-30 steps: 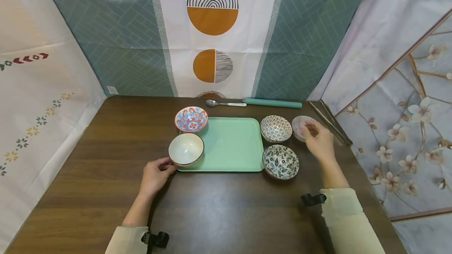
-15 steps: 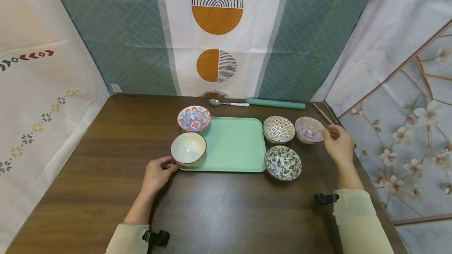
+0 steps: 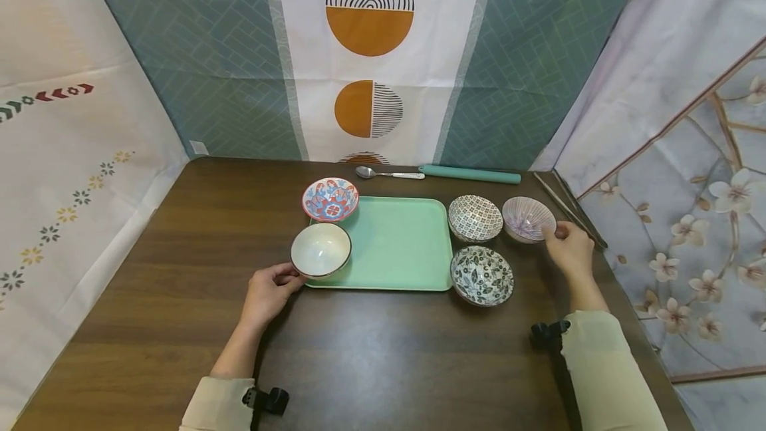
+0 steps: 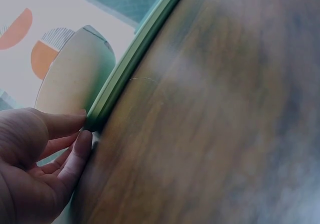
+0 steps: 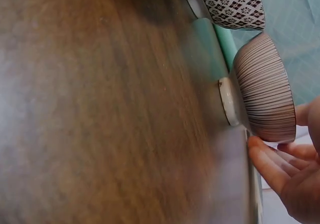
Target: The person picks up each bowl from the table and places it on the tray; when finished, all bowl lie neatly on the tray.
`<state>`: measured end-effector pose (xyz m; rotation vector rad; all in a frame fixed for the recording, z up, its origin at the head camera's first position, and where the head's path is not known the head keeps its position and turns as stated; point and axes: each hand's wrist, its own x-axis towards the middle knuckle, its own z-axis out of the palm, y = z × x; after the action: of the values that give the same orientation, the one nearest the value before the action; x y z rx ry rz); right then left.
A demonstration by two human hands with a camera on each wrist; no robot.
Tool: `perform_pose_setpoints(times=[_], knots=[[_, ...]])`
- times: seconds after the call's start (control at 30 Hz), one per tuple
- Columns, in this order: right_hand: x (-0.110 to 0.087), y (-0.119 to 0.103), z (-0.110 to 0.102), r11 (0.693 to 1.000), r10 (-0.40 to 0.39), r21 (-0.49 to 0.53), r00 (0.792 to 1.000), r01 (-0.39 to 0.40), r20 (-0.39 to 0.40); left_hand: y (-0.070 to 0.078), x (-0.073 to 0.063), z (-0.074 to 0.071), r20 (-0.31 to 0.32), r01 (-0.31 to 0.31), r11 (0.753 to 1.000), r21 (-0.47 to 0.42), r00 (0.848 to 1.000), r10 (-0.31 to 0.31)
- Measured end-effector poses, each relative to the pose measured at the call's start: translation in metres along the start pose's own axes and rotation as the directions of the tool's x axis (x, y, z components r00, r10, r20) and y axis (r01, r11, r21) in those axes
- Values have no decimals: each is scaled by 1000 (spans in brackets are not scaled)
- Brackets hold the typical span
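Observation:
A mint-green tray (image 3: 397, 245) lies on the table, with my left hand (image 3: 267, 296) pinching its near left corner between thumb and fingers (image 4: 75, 159). Close by that hand a cream bowl with a dark rim (image 3: 320, 250) stands on the tray's left end. Behind it is a red-and-blue patterned bowl (image 3: 330, 199), overlapping the tray's far left corner. To the right of the tray, my right hand (image 3: 573, 253) holds the right rim of a small purple-striped bowl (image 3: 529, 219); in the right wrist view the fingers (image 5: 272, 169) are at the striped bowl's outer wall.
A brown-checked bowl (image 3: 475, 218) and a black-and-white leaf-patterned bowl (image 3: 481, 276) stand just right of the tray. Along the back lie a spoon (image 3: 389, 173) and a teal stick-like object (image 3: 469, 174). Thin metallic chopsticks (image 3: 568, 208) lie near the right edge.
My right hand has moved from over the purple-striped bowl out to its right, then back in to its rim. The left hand stays at the tray corner.

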<state>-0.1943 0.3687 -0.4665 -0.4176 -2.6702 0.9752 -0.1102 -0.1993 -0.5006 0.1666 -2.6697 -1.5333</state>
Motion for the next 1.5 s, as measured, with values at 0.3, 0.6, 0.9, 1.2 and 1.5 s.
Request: perform_pose_setpoints(times=[0.3,0.6,0.9,1.2,1.5], knots=[[2,1,1,995,75,64,996,-77,42,0,-1,0,11,3,1000,0,1000,-3],[2,1,-3,989,97,109,995,-98,15,-1,-2,-1,17,5,1000,-2,1000,-5],[2,-24,-17,960,118,250,992,-124,38,-2,-3,-1,15,1,1000,-15,1000,-1],[-5,-72,-19,924,14,380,995,-50,95,-4,-1,0,23,-6,1000,-24,1000,7],[-14,-114,17,876,-135,482,973,30,185,-3,0,-1,18,-2,1000,-31,1000,3]])
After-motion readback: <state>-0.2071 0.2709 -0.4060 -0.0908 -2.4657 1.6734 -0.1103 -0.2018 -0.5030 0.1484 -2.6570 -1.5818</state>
